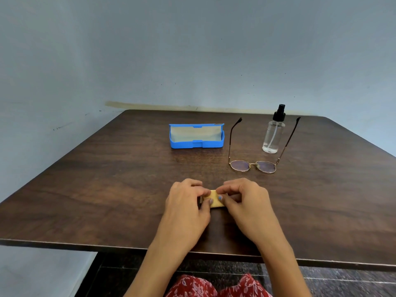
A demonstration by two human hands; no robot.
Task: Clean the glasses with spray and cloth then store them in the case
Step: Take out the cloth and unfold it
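Fingers of left hand [186, 202] and right hand [243, 200] pinch folded yellow cloth [215, 201] at 6 o'clock | glasses [254, 166] at 1 | open blue case [196, 136] at 12 | spray bottle [273, 133] unlabelled, at 2

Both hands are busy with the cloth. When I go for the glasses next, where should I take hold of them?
Probably the bridge of the glasses, fingers coming from above on the near side. They rest lenses-down with both temples open, angling up and away, and the spray bottle stands between them, crowding any approach from behind.
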